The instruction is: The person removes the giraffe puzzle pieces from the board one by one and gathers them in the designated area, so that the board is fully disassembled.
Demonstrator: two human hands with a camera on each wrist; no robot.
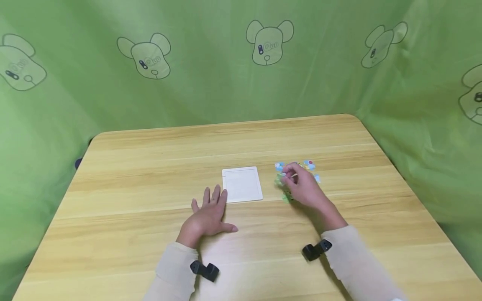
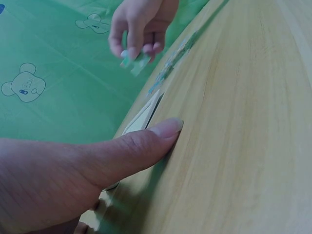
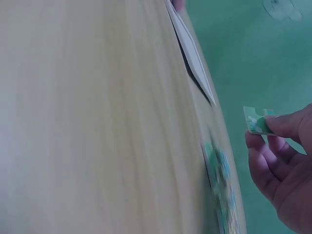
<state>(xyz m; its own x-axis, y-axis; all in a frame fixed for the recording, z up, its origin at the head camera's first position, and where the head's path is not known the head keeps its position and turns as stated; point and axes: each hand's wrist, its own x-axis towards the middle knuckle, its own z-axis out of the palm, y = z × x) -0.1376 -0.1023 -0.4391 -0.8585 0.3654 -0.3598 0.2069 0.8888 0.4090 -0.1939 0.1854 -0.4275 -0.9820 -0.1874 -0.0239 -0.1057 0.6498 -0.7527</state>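
Observation:
Between thumb and fingers my right hand [image 1: 303, 186] pinches a green jigsaw puzzle piece [image 3: 257, 120], lifted above the table. Below and around that hand lie several colourful puzzle pieces [image 1: 309, 164], blue, green and yellow, partly covered by it in the head view. A square white puzzle tray [image 1: 242, 184] with a raised rim lies flat left of the pieces. My left hand [image 1: 208, 215] lies with fingers spread at the tray's lower left corner, its fingertips right at the edge. The left thumb [image 2: 141, 151] is stretched out over the wood.
The light wooden table [image 1: 132, 175] has rounded far corners. Green curtains [image 1: 211, 92] printed with bear heads hang behind it and at both sides. A black wrist camera [image 1: 205, 271] sits on the left sleeve, another camera [image 1: 317, 250] on the right.

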